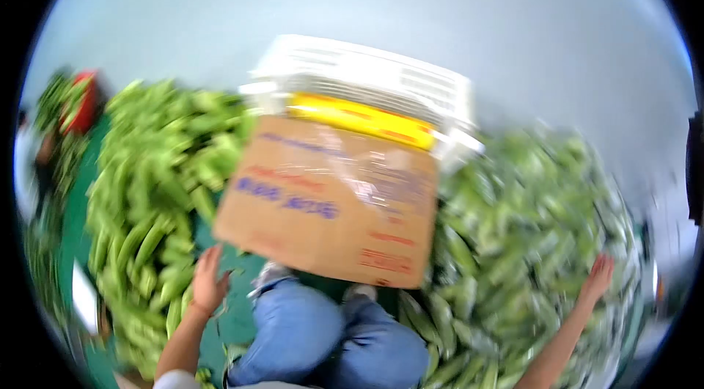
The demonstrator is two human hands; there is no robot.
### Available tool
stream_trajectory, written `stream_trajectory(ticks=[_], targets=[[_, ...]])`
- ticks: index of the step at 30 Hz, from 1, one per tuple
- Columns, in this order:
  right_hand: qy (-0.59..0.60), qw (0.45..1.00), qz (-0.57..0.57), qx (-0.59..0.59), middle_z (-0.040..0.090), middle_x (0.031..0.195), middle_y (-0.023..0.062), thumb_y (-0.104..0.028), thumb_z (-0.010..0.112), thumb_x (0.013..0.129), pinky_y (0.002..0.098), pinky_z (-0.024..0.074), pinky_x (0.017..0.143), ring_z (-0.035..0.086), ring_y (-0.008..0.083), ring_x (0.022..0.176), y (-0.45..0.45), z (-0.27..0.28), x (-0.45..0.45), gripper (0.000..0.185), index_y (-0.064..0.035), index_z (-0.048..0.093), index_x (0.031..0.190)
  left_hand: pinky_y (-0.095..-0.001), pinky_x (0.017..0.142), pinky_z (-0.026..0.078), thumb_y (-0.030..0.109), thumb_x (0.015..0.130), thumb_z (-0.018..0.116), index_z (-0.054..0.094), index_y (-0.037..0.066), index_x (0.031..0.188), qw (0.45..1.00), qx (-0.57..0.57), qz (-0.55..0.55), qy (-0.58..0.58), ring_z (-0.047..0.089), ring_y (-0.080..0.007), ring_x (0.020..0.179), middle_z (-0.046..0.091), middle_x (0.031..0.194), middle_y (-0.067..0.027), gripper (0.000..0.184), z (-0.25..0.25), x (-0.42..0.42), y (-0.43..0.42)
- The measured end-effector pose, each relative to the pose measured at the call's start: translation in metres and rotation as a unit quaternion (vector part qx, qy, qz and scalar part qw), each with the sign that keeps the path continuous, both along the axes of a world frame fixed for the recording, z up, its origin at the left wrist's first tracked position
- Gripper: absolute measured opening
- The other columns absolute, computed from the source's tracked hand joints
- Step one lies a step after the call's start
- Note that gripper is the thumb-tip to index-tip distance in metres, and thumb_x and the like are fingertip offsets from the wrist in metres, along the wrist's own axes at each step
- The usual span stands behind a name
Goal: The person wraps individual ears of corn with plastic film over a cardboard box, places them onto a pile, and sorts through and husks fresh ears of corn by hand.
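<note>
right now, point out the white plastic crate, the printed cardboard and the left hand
White plastic crate [367, 68], head view: its slotted wall
Printed cardboard [330, 202], head view: middle of its face
Left hand [210, 283], head view: middle of the hand

The single view looks forward and steeply down from the person's head, close above the jeans-clad knees [297, 327]. It is wide enough to take in the left hand [210, 285] and right hand [600, 277], facing a printed cardboard panel [330, 206] mid-view, with rounded dark corners and motion blur.
</note>
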State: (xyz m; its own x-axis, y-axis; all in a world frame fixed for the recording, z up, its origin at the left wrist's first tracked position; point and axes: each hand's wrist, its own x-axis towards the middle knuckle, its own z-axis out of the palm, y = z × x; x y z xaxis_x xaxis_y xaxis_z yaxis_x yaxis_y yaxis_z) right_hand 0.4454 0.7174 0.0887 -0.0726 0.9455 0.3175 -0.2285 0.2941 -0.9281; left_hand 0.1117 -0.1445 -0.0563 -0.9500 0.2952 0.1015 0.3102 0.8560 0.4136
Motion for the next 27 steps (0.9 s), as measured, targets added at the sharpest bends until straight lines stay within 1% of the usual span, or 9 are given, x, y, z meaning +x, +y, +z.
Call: stream_trajectory(ticks=[2, 4, 8, 10, 11, 14, 20, 22, 27], targets=[[-0.121, 0.981, 0.153, 0.006, 0.059, 0.120, 0.0079, -0.027, 0.060, 0.095, 0.0286, 0.0468, 0.093, 0.057, 0.0162, 0.108, -0.100, -0.036, -0.093, 0.045, 0.0017, 0.052, 0.129, -0.0468, 0.100, 0.041, 0.021, 0.077, 0.070, 0.033, 0.013, 0.146, 0.994, -0.064, 0.042, -0.073, 0.048, -0.0422, 0.120, 0.042, 0.138, -0.0260, 0.079, -0.012, 0.040, -0.033], [-0.335, 0.920, 0.199, -0.037, 0.063, 0.109, 0.0049, -0.024, 0.062, 0.094, 0.0260, 0.0464, 0.088, 0.059, 0.0142, 0.099, -0.185, -0.065, -0.154, 0.039, -0.0012, 0.057, 0.125, -0.0516, 0.101, 0.039, 0.036, 0.077, 0.071, 0.031, 0.023, 0.148, 0.976, -0.134, 0.069, -0.158, 0.046, -0.0446, 0.122, 0.031, 0.146, -0.0274, 0.083, -0.047, 0.070, -0.071], [-0.407, 0.822, 0.383, 0.112, 0.065, 0.113, 0.0127, -0.020, 0.059, 0.095, 0.0322, 0.0493, 0.084, 0.062, 0.0220, 0.098, -0.309, -0.102, -0.242, 0.029, -0.0009, 0.061, 0.117, -0.0571, 0.107, 0.030, 0.049, 0.077, 0.068, 0.029, 0.032, 0.149, 0.947, -0.150, 0.114, -0.260, 0.039, -0.0450, 0.130, 0.025, 0.151, -0.0255, 0.083, -0.061, 0.087, -0.112], [-0.469, 0.719, 0.404, 0.316, 0.064, 0.108, 0.0175, -0.019, 0.064, 0.089, 0.0382, 0.0473, 0.089, 0.061, 0.0312, 0.101, -0.367, -0.079, -0.280, 0.029, -0.0012, 0.062, 0.112, -0.0576, 0.108, 0.029, 0.050, 0.077, 0.067, 0.029, 0.032, 0.149, 0.947, -0.145, 0.113, -0.262, 0.038, -0.0450, 0.131, 0.025, 0.152, -0.0246, 0.083, -0.066, 0.065, -0.121], [-0.461, 0.682, 0.443, 0.355, 0.062, 0.109, 0.0191, -0.020, 0.068, 0.082, 0.0438, 0.0435, 0.096, 0.057, 0.0377, 0.107, -0.399, -0.067, -0.300, 0.037, -0.0025, 0.061, 0.114, -0.0601, 0.108, 0.026, 0.052, 0.078, 0.066, 0.028, 0.033, 0.149, 0.945, -0.165, 0.104, -0.263, 0.034, -0.0440, 0.135, 0.025, 0.152, -0.0237, 0.083, -0.071, 0.043, -0.125], [-0.418, 0.600, 0.487, 0.478, 0.058, 0.121, 0.0176, -0.026, 0.070, 0.080, 0.0463, 0.0412, 0.099, 0.053, 0.0380, 0.114, -0.452, -0.082, -0.346, 0.047, -0.0040, 0.059, 0.120, -0.0640, 0.108, 0.023, 0.051, 0.079, 0.066, 0.026, 0.033, 0.150, 0.957, -0.206, 0.025, -0.201, 0.029, -0.0408, 0.139, 0.026, 0.152, -0.0236, 0.083, -0.080, -0.054, -0.114], [-0.420, 0.472, 0.542, 0.554, 0.049, 0.134, 0.0155, -0.039, 0.071, 0.077, 0.0532, 0.0360, 0.103, 0.045, 0.0381, 0.123, -0.513, -0.124, -0.415, 0.056, -0.0125, 0.058, 0.125, -0.0476, 0.109, 0.033, 0.039, 0.087, 0.061, 0.033, 0.023, 0.147, 0.987, -0.158, -0.039, -0.009, 0.037, -0.0416, 0.133, 0.033, 0.146, -0.0255, 0.068, -0.124, -0.302, -0.031], [-0.429, 0.463, 0.531, 0.565, 0.049, 0.134, 0.0127, -0.040, 0.072, 0.075, 0.0552, 0.0335, 0.105, 0.043, 0.0363, 0.125, -0.510, -0.139, -0.413, 0.055, -0.0196, 0.059, 0.124, -0.0453, 0.108, 0.035, 0.041, 0.089, 0.059, 0.028, 0.017, 0.149, 0.995, -0.027, 0.021, -0.090, 0.037, -0.0453, 0.131, 0.031, 0.144, -0.0323, 0.072, -0.130, -0.370, 0.010], [-0.442, 0.448, 0.548, 0.551, 0.046, 0.136, 0.0145, -0.039, 0.075, 0.069, 0.0592, 0.0313, 0.105, 0.040, 0.0400, 0.127, -0.496, -0.151, -0.406, 0.056, -0.0199, 0.061, 0.120, -0.0477, 0.105, 0.038, 0.052, 0.076, 0.071, 0.033, 0.018, 0.146, 0.986, -0.006, 0.140, -0.093, 0.042, -0.0499, 0.122, 0.027, 0.142, -0.0359, 0.087, -0.159, -0.475, 0.084]])
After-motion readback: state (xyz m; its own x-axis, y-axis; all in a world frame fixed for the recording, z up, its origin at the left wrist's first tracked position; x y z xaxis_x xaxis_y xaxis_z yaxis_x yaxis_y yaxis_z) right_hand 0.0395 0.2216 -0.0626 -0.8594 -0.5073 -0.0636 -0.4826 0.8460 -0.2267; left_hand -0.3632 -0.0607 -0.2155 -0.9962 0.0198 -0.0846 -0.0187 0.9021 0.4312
